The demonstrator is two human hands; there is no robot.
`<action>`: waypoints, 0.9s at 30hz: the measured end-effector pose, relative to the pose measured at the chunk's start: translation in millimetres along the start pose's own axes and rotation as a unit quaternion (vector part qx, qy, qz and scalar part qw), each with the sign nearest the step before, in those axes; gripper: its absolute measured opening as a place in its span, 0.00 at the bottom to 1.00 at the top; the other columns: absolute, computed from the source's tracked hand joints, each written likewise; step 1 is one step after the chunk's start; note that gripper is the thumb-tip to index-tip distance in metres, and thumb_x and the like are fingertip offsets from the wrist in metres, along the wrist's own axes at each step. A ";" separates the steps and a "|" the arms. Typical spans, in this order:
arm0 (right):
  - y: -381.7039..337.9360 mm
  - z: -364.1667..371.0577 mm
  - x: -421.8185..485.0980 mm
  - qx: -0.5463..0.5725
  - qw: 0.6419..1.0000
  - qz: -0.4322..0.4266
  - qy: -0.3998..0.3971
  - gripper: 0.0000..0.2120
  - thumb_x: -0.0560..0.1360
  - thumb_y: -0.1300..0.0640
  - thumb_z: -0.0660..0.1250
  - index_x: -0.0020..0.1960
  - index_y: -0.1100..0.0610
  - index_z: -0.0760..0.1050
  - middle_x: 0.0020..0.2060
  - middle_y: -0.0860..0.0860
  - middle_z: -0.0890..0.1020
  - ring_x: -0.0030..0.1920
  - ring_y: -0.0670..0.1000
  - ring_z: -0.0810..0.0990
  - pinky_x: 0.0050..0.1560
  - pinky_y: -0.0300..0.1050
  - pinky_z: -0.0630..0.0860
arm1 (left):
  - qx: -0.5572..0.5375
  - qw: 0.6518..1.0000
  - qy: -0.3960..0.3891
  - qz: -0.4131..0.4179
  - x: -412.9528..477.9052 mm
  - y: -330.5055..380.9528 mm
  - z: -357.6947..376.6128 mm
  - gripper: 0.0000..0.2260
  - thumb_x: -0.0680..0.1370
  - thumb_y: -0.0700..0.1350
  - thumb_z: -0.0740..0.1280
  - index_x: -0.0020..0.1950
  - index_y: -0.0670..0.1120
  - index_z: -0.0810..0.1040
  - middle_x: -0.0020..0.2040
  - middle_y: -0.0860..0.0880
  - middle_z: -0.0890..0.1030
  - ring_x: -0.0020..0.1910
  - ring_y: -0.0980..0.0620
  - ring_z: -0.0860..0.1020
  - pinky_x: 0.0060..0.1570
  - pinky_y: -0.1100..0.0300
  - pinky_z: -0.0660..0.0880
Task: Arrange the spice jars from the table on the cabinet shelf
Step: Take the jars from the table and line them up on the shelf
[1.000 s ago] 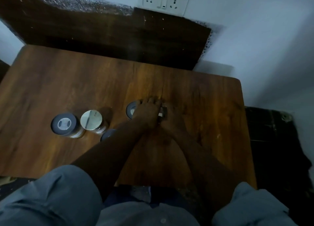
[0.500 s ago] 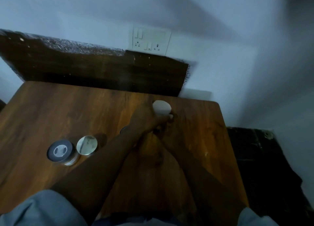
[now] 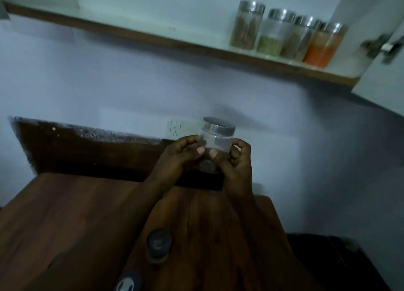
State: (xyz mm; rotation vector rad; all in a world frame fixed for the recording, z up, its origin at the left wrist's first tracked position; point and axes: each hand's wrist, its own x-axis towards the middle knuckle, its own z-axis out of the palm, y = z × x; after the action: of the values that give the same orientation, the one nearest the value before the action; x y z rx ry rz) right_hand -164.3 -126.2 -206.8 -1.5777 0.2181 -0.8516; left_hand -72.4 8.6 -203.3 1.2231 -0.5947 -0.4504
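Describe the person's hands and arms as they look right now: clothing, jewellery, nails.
The left hand and right hand are bare: no gloves, and no rings that I can make out in the dim light. The left forearm and right forearm are uncovered, with no sleeve, watch or bracelet in view. The thumbnails look short and unpainted.

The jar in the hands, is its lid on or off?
On. The shiny lid caps the jar, which the left hand and right hand hold.

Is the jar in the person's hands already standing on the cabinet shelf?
No, the left hand and right hand hold the steel-lidded jar well below the cabinet shelf.
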 end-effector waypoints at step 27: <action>-142.3 60.0 320.9 -0.395 0.903 -0.170 0.002 0.17 0.75 0.46 0.71 0.52 0.60 0.79 0.49 0.57 0.82 0.54 0.59 0.80 0.45 0.42 0.65 | 0.500 0.851 0.104 0.119 259.8 221.2 20.1 0.27 0.79 0.51 0.71 0.74 0.44 0.69 0.69 0.42 0.77 0.66 0.40 0.75 0.66 0.47 0.73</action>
State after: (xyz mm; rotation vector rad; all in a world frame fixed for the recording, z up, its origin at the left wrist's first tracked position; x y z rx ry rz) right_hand 53.6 -237.7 51.8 -2.4249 0.3224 -1.1135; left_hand 115.0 -103.1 59.8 2.1197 -0.8121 0.2737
